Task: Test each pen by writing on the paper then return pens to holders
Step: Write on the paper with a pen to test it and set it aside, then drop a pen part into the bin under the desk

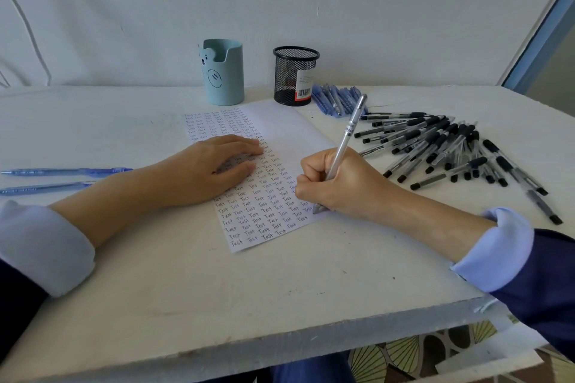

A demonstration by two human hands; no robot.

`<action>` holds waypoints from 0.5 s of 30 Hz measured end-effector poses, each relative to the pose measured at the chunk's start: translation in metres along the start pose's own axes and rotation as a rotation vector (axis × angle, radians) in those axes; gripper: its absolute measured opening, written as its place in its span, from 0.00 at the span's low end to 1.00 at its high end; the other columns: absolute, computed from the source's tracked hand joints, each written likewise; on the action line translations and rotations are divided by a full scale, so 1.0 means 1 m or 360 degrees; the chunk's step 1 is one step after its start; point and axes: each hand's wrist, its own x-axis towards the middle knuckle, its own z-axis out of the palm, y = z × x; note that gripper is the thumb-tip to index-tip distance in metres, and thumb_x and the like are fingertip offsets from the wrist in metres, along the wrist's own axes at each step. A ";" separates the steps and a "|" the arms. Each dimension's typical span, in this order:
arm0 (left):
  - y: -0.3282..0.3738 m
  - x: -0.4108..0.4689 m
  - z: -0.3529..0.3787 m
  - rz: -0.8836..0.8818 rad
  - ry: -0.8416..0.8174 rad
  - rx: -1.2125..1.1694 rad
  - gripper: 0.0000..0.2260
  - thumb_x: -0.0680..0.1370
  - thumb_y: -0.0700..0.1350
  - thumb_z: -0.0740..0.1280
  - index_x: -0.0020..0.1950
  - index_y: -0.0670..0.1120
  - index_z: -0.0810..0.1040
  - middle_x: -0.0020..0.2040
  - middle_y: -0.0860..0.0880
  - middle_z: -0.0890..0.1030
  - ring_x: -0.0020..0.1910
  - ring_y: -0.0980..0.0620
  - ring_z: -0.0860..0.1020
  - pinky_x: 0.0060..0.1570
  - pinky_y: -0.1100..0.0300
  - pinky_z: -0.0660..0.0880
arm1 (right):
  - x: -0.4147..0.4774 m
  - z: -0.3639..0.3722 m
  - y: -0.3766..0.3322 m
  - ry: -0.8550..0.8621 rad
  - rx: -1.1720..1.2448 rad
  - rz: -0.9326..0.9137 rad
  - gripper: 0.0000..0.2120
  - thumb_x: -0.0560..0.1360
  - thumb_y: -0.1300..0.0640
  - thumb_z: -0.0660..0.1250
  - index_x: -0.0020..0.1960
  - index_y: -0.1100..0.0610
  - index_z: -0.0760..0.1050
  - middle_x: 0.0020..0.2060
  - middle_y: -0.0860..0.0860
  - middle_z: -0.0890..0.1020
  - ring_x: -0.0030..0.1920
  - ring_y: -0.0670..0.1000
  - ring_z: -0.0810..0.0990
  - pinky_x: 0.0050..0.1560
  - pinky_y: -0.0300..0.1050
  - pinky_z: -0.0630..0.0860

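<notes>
Clear-barrelled pen (345,140) in right hand (339,183), fingers (306,171) curled tight round the lower barrel in a writing grip. Pen tilts up and away to the right, tip down on the paper (280,121) near its lower right edge. The hand's heel rests on the surface (217,289) just past the sheet's edge.

Paper lies in the middle of the surface, angled, and is mostly filled with rows of small handwritten "Test". A bare strip runs along its upper right side.

Left hand (214,165) lies flat, palm down, on the left middle of the paper. Its fingers (245,146) are straight, close together, holding nothing, just pressing the sheet.

Right of the paper is a loose pile of black-capped pens (441,143), scattered at many angles. Behind it is a smaller bunch of blue pens (336,99), just beside the black mesh holder (295,76). The mesh holder stands upright at the paper's far corner, with a barcode label on its side. A light blue holder (224,71) with a bear face stands to its left, near the paper's far edge. Can't tell if either holder has pens inside.

Two blue pens (68,171) lie roughly parallel on the far left of the surface, partly hidden by the left forearm.

Both forearms are bare, with pale cuffs (46,246) rolled back over dark sleeves. White cloth (280,9) hangs behind the surface.
</notes>
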 end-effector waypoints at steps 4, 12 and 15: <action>0.000 0.000 0.000 0.0004 -0.0006 0.0007 0.29 0.75 0.67 0.52 0.71 0.57 0.71 0.71 0.60 0.69 0.70 0.63 0.66 0.71 0.63 0.59 | 0.000 0.000 0.001 0.0022 -0.0049 -0.0023 0.23 0.73 0.70 0.67 0.28 0.56 0.57 0.22 0.46 0.59 0.24 0.42 0.62 0.28 0.34 0.66; 0.006 -0.002 -0.003 -0.0037 -0.0031 0.0020 0.25 0.77 0.65 0.54 0.70 0.56 0.72 0.70 0.60 0.70 0.69 0.63 0.67 0.70 0.65 0.59 | 0.001 -0.006 -0.006 0.0111 -0.0015 0.0085 0.21 0.76 0.66 0.65 0.29 0.56 0.59 0.24 0.50 0.62 0.24 0.44 0.64 0.25 0.34 0.64; 0.019 -0.004 -0.006 -0.0020 -0.0020 0.0014 0.25 0.76 0.64 0.56 0.67 0.53 0.75 0.67 0.57 0.74 0.67 0.59 0.71 0.70 0.62 0.63 | -0.004 -0.011 -0.009 0.0150 0.0019 0.0102 0.21 0.76 0.65 0.64 0.29 0.55 0.60 0.25 0.53 0.63 0.25 0.47 0.67 0.25 0.34 0.64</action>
